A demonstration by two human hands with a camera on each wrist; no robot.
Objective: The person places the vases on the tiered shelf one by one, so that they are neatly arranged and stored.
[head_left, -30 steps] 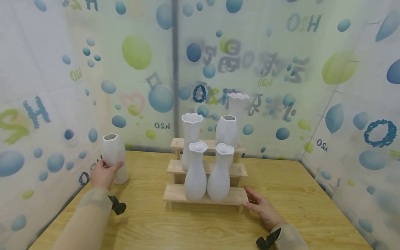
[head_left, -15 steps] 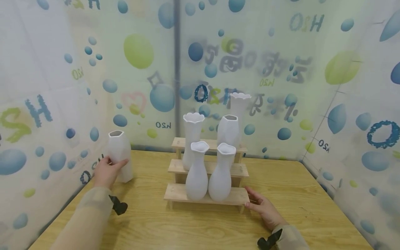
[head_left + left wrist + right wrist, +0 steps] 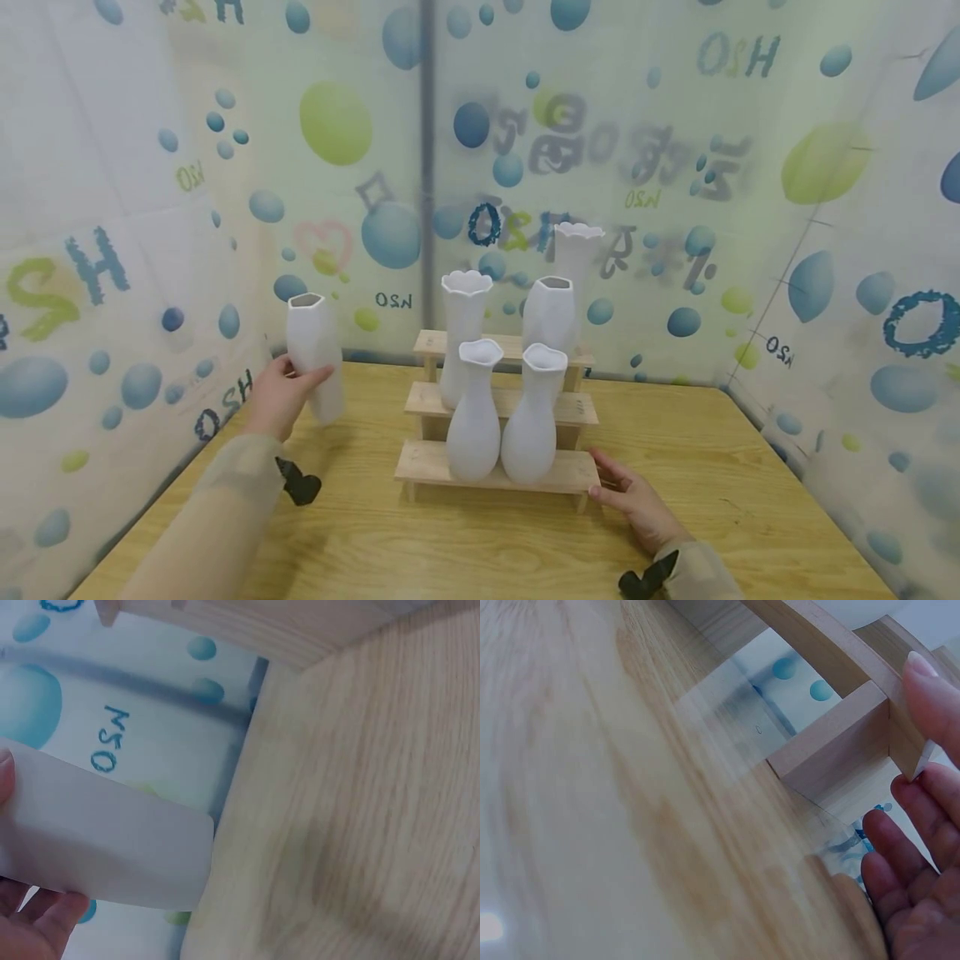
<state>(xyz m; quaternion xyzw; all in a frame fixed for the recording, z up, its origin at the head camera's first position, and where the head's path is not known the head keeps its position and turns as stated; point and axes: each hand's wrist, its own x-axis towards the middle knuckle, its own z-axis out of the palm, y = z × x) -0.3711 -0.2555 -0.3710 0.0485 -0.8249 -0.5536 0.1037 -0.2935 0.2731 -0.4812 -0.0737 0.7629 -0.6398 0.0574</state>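
My left hand [image 3: 279, 398] grips a white faceted vase [image 3: 313, 333] around its middle, thumb on the near side. The vase is nearly upright over the left part of the table, left of a three-step wooden stand [image 3: 420, 463]. In the left wrist view, the lower end of the vase [image 3: 135, 832] shows beyond my fingers. At the stand's right side, my right hand [image 3: 636, 507] pinches the end of the lowest step. The right wrist view shows thumb [image 3: 936, 705] and forefinger at the board's corner, the other fingers curved below.
Two white bulbous vases [image 3: 472, 429] with wavy rims stand on the lowest step. Behind them are a flared vase [image 3: 461, 333], another faceted vase [image 3: 547, 312] and a tall scalloped vase [image 3: 576, 254]. Printed curtains surround the wooden table [image 3: 480, 550].
My left hand has carried the faceted vase rightward and somewhat up, toward the stand. The right hand stays at the stand's lowest step; the whole view has shifted slightly.
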